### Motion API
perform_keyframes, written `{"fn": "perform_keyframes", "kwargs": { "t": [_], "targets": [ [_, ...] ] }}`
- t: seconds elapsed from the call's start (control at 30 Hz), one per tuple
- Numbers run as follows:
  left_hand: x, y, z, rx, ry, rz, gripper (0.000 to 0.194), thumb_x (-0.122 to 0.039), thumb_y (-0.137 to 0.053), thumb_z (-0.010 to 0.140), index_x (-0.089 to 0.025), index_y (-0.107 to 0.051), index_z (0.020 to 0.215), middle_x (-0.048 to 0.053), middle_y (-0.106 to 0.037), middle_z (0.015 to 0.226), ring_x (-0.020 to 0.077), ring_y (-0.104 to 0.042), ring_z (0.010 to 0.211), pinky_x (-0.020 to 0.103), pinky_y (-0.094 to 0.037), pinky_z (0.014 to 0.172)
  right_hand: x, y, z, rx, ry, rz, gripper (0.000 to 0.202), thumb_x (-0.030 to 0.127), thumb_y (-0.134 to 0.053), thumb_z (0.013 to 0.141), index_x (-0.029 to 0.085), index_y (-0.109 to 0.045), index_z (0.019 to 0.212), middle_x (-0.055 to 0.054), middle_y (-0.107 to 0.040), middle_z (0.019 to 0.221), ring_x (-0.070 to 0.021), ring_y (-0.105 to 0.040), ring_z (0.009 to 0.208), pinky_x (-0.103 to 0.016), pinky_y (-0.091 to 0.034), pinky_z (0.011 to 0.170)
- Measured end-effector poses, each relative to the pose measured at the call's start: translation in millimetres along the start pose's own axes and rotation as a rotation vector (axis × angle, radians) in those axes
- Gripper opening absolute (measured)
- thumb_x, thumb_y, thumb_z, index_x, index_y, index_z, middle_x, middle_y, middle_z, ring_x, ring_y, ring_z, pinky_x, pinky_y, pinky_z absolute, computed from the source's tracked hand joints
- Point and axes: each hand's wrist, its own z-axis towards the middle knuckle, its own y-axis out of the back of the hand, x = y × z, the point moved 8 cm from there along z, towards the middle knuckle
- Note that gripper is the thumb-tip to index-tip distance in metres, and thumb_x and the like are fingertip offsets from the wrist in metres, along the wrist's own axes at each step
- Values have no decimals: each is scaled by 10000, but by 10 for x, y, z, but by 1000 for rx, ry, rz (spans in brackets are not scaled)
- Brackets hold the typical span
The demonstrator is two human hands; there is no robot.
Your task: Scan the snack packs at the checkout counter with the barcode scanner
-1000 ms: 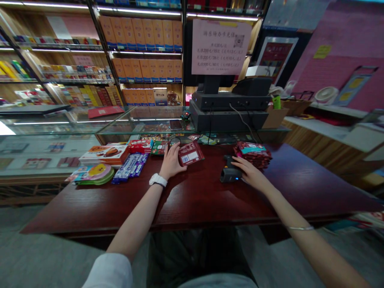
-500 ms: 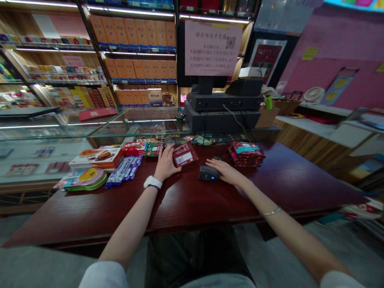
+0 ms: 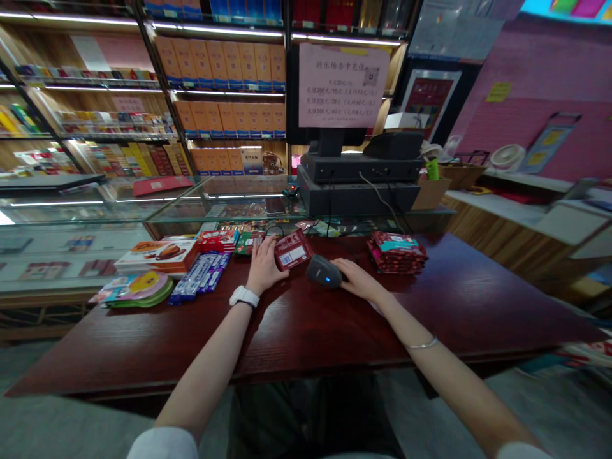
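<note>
My left hand [image 3: 264, 264] has its fingers spread at the left edge of a dark red packet [image 3: 292, 250], which shows a pale label; whether the fingertips grip it cannot be made out. My right hand [image 3: 356, 278] is wrapped round the handle of a dark handheld scanner [image 3: 324, 272] with a small blue light. The scanner's head lies just right of the packet and points toward it. Behind my left fingers is a green packet [image 3: 243, 243]. A stack of red packets [image 3: 398, 252] sits on the table beyond my right hand.
On the dark red table [image 3: 296, 338], to the left, are purple wrapped bars [image 3: 201, 277], an orange and white box [image 3: 157, 255], red packets [image 3: 218, 240] and round-topped colourful packs [image 3: 138, 288]. A monitor base [image 3: 361, 169] stands behind on the glass counter [image 3: 229, 185].
My right hand has closed round the scanner and brought it left, closer to the dark red packet. My left hand has hardly moved. The view has shifted slightly.
</note>
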Motion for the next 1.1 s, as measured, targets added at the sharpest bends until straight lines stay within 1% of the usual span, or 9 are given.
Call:
{"fn": "perform_keyframes", "kwargs": {
  "t": [0.07,0.17,0.23,0.3,0.37,0.57,0.8,0.93,1.1],
  "targets": [
    [8,3,-1,-11,12,4,828,-378,-722,640,-152,-390,1364,176,-397,1512,350,-352,1417,555,-125,1224,1,96,-11,-92,-34,52,423,200,-536,857,181,-547,1280,-123,-631,1229,-245,-586,1154,-433,-463,1014],
    [22,3,-8,-23,41,16,826,-382,-712,652,-151,-383,1374,164,-396,1517,341,-350,1419,546,-124,1227,-17,226,-20,-225,-92,142,328,307,-613,855,188,-616,1162,-102,-673,1156,-256,-626,1093,-409,-490,976],
    [35,-1,-12,-26,63,23,823,-383,-709,657,-153,-383,1377,159,-396,1519,339,-349,1420,541,-134,1226,-23,258,-18,-267,-119,185,310,379,-668,830,187,-654,1073,-94,-703,1089,-263,-656,1025,-395,-513,933],
    [49,-7,-16,-26,82,30,827,-381,-711,655,-156,-385,1380,159,-396,1518,343,-351,1418,541,-148,1222,-19,233,-6,-251,-140,202,320,420,-693,809,191,-672,1033,-85,-724,1041,-264,-679,963,-388,-529,894],
    [60,-8,-19,-28,94,36,835,-380,-715,652,-157,-383,1384,159,-396,1519,346,-352,1416,539,-159,1219,-5,171,11,-193,-156,200,338,437,-698,803,198,-676,1041,-78,-736,1027,-263,-691,935,-385,-533,882],
    [72,4,-28,-36,106,43,841,-377,-717,652,-144,-376,1385,168,-390,1522,343,-348,1417,530,-145,1223,49,47,31,-57,-171,138,336,433,-687,809,210,-665,1059,-76,-734,1057,-266,-688,965,-378,-524,885],
    [66,-9,-32,-59,100,42,758,-318,-695,654,-150,-419,1340,165,-406,1509,342,-373,1401,519,-166,1222,67,43,24,-37,-157,142,325,411,-670,832,205,-647,1083,-85,-717,1114,-265,-676,1015,-369,-511,910],
    [63,-18,-31,-43,91,42,812,-364,-706,654,-145,-392,1369,169,-390,1520,343,-353,1415,528,-158,1222,78,28,18,-23,-153,126,307,411,-666,835,207,-649,1065,-82,-721,1083,-262,-679,994,-363,-517,892],
    [66,-2,-28,-19,100,49,843,-371,-722,641,-144,-386,1380,171,-382,1525,344,-337,1425,528,-160,1223,77,37,8,-35,-129,123,331,389,-650,841,203,-627,1113,-93,-705,1112,-261,-667,1008,-376,-514,914]
  ]
}}
